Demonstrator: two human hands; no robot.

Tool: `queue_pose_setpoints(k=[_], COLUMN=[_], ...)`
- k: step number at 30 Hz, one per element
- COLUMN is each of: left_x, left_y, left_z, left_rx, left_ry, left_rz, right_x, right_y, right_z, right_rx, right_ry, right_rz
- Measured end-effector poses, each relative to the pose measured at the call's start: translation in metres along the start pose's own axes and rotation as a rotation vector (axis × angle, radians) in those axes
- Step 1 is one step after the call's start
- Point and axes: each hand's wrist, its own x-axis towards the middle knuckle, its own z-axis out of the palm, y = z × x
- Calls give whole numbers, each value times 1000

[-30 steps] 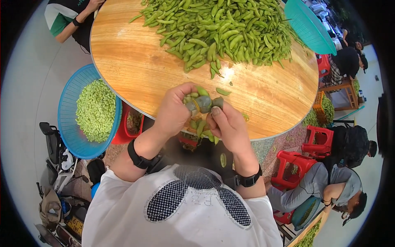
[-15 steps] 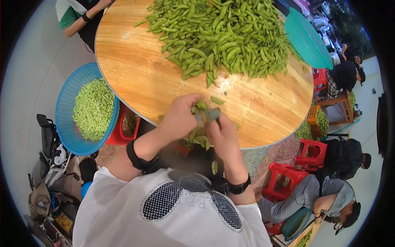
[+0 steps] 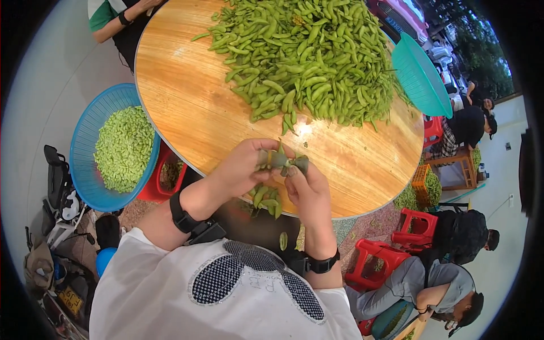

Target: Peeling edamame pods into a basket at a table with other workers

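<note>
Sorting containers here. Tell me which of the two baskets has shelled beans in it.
The blue basket, left of the round wooden table, is full of shelled green beans; the teal basket on the far right edge stands tilted, showing none.

Round wooden table (image 3: 187, 107) w/ big pile of green pods (image 3: 309, 62) on top.

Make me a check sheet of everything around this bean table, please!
Surface: round wooden table, mostly bare near the person.
Job's things: green bean pod held between both hands; big heap of green pods; blue plastic basket of shelled pale green beans.
Clutter: few pods at the table edge; teal basket.
Hands: left hand and right hand pinch the pod.
Cables: nothing seen.
Surroundings: red plastic stools; other people seated nearby.
</note>
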Motion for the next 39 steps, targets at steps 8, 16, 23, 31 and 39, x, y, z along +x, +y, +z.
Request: queue_pose_setpoints(k=[8, 16, 23, 31, 39], left_x=[-4, 0, 1, 4, 8], left_y=[6, 8, 13, -17, -27], left_z=[3, 9, -3, 8, 13], left_rx=[224, 961, 286, -100, -133], left_ry=[94, 162, -133, 15, 157], left_rz=[-9, 299, -125, -35, 130], right_x=[-2, 22, 14, 23, 26], right_y=[-9, -9, -6, 12, 14], right_z=[10, -6, -9, 3, 5], right_rx=[-1159, -704, -711, -749, -151], right_ry=[150, 34, 6, 308, 221], right_rz=[-495, -317, -481, -525, -326])
